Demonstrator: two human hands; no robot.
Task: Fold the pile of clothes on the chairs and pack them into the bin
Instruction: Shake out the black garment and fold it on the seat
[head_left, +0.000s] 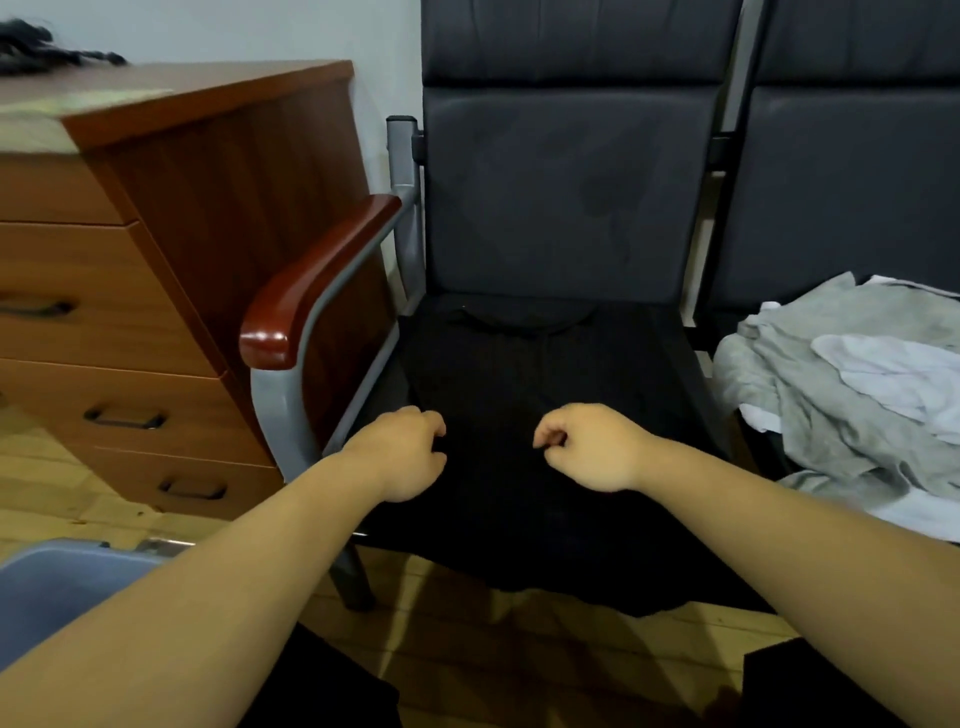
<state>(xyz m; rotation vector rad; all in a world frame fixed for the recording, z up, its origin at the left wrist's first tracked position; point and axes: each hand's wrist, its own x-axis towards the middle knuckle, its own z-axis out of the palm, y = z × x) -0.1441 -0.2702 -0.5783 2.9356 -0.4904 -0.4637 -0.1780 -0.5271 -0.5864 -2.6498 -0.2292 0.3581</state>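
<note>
Mid-frame, the left hand (402, 453) and right hand (589, 448) are held curled over the black garment (519, 374) on the chair (566, 197) — whether cloth is pinched cannot be told.

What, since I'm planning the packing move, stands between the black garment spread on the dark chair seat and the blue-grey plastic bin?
The wood-topped grey metal armrest rises just left of the black garment, between it and the blue-grey plastic bin. Forward, off the garment's hanging front edge, nothing visible blocks the way down to the bin.
</note>
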